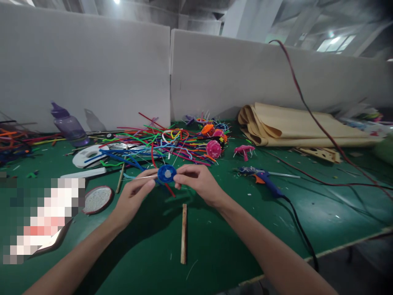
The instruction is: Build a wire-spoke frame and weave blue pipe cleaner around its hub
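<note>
Above the middle of the table I hold up a small blue round disc [166, 174] with a pale, translucent centre. Thin whitish strands stick out from it, upward and to the left. My right hand [196, 182] pinches its right edge between thumb and fingers. At its left edge, the thumb and fingers of my left hand [135, 197] are closed together, with a pale strand running across them; the exact grip there is partly hidden. A red pipe cleaner [170, 190] shows just below the disc. On the table under my hands lies a narrow wooden stick [184, 234].
Colourful pipe cleaners [144, 141] are heaped behind my hands, beside pink and orange pieces [214, 148]. A blue glue gun [267, 182] with a cord lies right. Leftward are a white spool [81, 159], a round dish [97, 200] and a purple bottle [69, 125]. Folded brown paper [294, 127] lies behind.
</note>
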Motion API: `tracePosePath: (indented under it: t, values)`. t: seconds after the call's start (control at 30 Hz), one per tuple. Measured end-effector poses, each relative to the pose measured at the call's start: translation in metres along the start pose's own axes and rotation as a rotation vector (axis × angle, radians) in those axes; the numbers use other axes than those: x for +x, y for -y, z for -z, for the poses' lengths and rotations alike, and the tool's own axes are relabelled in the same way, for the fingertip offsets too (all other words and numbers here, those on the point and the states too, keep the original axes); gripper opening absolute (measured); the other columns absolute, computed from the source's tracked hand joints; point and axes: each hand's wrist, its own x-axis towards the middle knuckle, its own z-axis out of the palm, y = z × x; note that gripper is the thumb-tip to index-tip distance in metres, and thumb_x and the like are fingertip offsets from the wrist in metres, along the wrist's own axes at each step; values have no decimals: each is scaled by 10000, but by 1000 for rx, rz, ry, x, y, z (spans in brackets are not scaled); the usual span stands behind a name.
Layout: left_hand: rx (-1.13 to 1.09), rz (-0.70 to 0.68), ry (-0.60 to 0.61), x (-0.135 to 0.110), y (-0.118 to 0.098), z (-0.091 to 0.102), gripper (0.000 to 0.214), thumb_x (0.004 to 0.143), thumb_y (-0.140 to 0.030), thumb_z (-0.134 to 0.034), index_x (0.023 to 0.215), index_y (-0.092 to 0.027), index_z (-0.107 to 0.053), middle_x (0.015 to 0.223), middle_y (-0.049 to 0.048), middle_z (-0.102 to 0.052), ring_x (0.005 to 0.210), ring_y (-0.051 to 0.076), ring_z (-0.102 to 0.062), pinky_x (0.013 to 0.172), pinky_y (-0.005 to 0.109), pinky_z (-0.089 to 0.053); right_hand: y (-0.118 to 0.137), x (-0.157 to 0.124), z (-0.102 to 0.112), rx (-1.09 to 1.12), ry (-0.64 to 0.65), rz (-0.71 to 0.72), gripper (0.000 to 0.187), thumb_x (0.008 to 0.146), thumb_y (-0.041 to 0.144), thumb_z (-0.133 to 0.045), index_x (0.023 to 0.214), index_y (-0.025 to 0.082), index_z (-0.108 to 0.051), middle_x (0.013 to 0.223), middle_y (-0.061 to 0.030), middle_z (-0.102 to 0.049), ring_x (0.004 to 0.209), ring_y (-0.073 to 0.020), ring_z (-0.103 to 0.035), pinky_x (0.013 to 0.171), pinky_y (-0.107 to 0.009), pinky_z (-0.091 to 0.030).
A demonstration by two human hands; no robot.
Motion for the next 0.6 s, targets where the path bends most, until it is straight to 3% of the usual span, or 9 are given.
tracePosePath:
  t: [0.07, 0.13, 0.3, 0.47, 0.6]
  values:
    - [154, -98, 55, -2, -4, 2, 196, 753, -287, -614, 918, -254, -714, 992, 46, -688, 1015, 237, -568, 927, 378, -391, 0, 1, 1, -114, -18, 34, 114, 703, 264, -648, 738, 156, -665, 653, 9, -615, 617, -107, -568, 649, -258, -448]
    - [200, -118, 32, -4, -5, 1, 184, 751, -262, -617, 906, -260, -717, 953, 31, -702, 961, 229, -595, 889, 361, -421, -3, 1, 0, -187, -24, 69, 116, 720, 263, -629, 756, 162, -673, 701, -5, -636, 665, -122, -583, 677, -270, -450]
    - [109, 30, -155, -10, -4, -7, 129, 709, -289, -660, 796, -215, -721, 863, 26, -710, 838, 211, -622, 778, 312, -471, -11, 0, -12, -176, -128, 124, 112, 672, 263, -678, 731, 168, -674, 763, -21, -648, 748, -138, -582, 725, -283, -447]
    - [-17, 133, -106, -10, -2, -11, 128, 681, -292, -682, 758, -193, -708, 839, 32, -700, 817, 205, -609, 769, 305, -463, -14, 1, -16, 66, -175, -24, 159, 602, 256, -720, 730, 183, -661, 732, 16, -634, 703, -112, -578, 711, -266, -465]
    - [-223, 240, -75, -9, -1, -12, 159, 660, -261, -702, 805, -195, -690, 847, 27, -688, 838, 189, -602, 783, 301, -457, -11, 1, -15, 84, -145, -87, 124, 595, 245, -717, 681, 176, -660, 678, 29, -618, 662, -97, -559, 710, -258, -454]
